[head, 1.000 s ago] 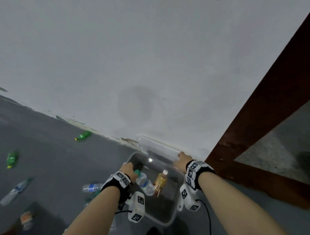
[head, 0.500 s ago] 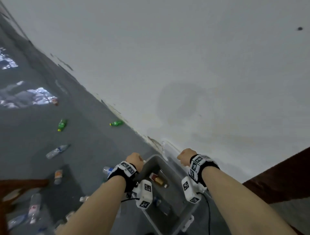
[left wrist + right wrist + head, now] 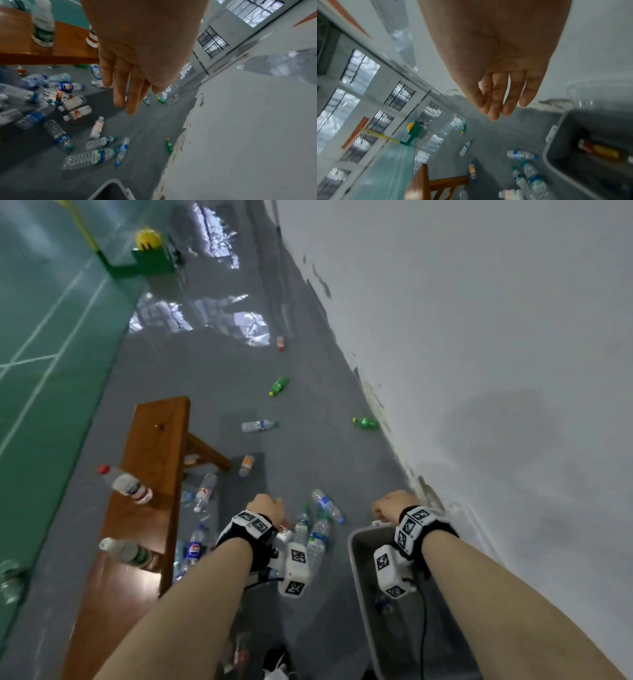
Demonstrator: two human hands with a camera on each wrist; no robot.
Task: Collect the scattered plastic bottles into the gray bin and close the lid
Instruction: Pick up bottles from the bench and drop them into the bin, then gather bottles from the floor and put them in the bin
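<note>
Above the floor, both hands hung loose-fingered and empty: left hand (image 3: 265, 506) over the scattered plastic bottles (image 3: 317, 537), right hand (image 3: 388, 505) above the far rim of the gray bin (image 3: 358, 583), which stood beside the right wall (image 3: 496, 371).

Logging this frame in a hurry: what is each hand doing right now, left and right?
Left hand: open, fingers straight, holding nothing.
Right hand: open, fingers loosely extended, holding nothing, above the gray bin.
</note>
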